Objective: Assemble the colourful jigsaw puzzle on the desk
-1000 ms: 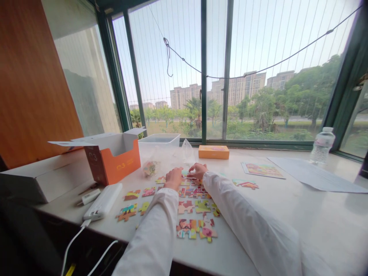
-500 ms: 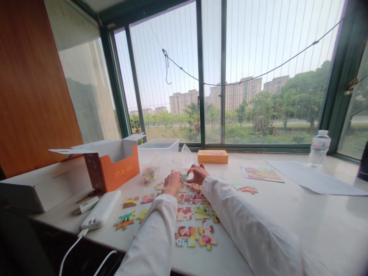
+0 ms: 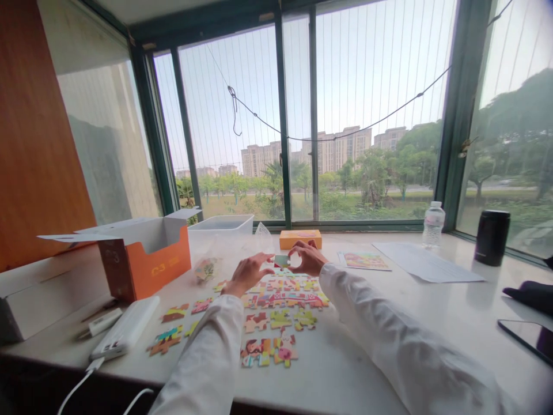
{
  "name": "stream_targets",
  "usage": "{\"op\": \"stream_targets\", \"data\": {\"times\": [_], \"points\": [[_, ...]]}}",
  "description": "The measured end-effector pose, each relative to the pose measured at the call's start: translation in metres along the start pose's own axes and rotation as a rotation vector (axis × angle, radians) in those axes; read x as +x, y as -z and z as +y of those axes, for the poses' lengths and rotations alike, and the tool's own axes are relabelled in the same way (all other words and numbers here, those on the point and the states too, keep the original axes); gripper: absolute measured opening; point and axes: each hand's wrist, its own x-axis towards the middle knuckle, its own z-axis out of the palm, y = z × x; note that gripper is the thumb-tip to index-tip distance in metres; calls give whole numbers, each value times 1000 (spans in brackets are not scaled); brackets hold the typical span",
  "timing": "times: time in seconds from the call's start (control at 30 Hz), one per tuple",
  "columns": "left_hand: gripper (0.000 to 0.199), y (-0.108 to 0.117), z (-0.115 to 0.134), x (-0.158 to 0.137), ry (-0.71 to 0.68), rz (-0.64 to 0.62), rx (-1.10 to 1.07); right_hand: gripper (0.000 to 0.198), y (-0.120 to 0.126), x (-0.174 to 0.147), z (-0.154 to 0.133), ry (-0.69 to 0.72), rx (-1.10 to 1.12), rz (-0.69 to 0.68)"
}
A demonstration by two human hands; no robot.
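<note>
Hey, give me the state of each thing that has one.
Colourful flat jigsaw pieces, some joined, some loose
Pale green jigsaw piece, between the hands
Right hand, curled, holding that piece
Left hand, open beside it
Orange cardboard box, open
Clear plastic tub, open
Small orange rectangular box, closed
White rectangular power bank, cable plugged in
Clear plastic bottle, capped, upright
Black cylinder, upright

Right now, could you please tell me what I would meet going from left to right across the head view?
Orange box → left hand → pale green puzzle piece → right hand → picture card → water bottle → black cylinder.
</note>
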Motion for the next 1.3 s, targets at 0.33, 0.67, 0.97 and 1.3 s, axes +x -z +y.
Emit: {"op": "stream_targets", "data": {"times": [0.33,0.67,0.97,1.3], "points": [[41,24,36,9,-60,6,117,40,74,-80,20,-27,-44,-18],[25,24,137,46,4,-207,208,32,115,-172,121,-324,-132,18],[36,-67,242,68,-59,-285,163,27,110,-192,153,-389,-94,-41],[53,-98,230,62,-66,-308,124,29,92,-191,155,-393,-74,-50]]}}
